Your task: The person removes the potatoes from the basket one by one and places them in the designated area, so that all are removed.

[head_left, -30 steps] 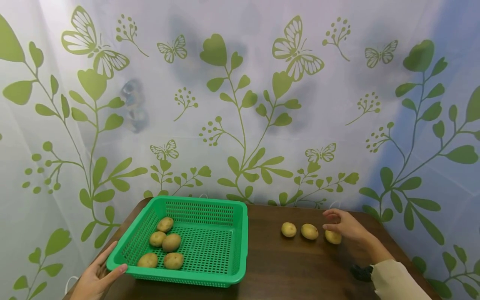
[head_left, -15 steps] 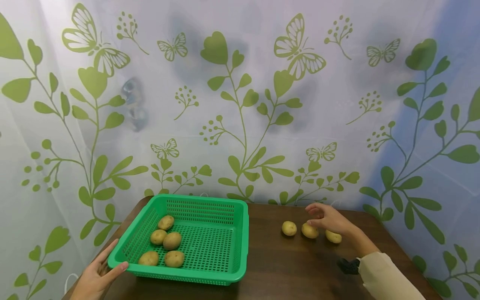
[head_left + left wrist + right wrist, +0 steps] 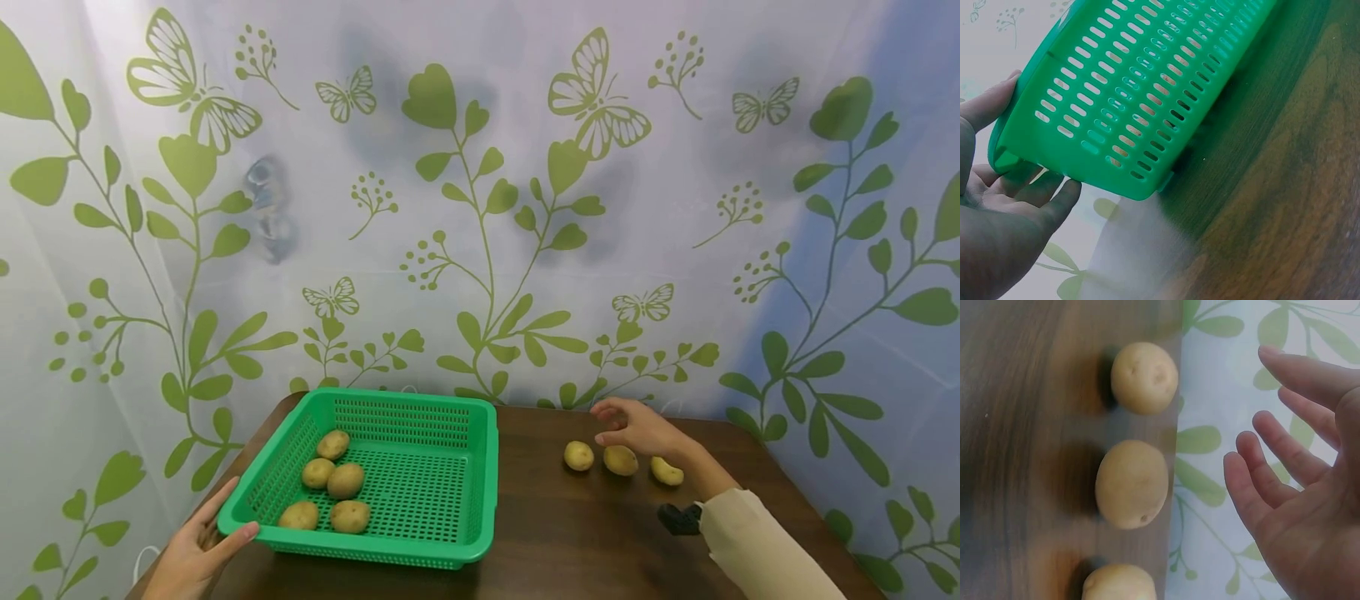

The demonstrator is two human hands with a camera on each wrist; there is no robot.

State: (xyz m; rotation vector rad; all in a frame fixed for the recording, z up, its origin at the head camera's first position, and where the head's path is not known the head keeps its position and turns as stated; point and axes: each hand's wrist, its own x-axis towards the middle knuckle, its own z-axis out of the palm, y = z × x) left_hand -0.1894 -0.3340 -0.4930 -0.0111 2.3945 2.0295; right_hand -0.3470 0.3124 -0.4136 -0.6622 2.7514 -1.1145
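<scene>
My left hand (image 3: pixel 197 546) grips the near left corner of a green plastic basket (image 3: pixel 375 548). In the left wrist view the thumb lies on top of the rim, with the fingers under it. Several potatoes (image 3: pixel 346 481) lie in the left half of the basket. Three more stand in a row on the table to its right: a left potato (image 3: pixel 579 456), a middle potato (image 3: pixel 621 461) and a right potato (image 3: pixel 667 472). Above this row hovers my right hand (image 3: pixel 637 429), fingers loosely bent and holding nothing. The right wrist view shows it apart from the potatoes.
The brown wooden table (image 3: pixel 555 533) ends at a pale curtain (image 3: pixel 480 208) printed with green leaves and butterflies. A black object (image 3: pixel 680 519) sits at the right sleeve's cuff. Bare wood lies between the basket and the row of potatoes.
My right hand has moved left along the row, from above the right potato to near the left and middle ones. The left hand keeps its grip on the basket, which stays in place.
</scene>
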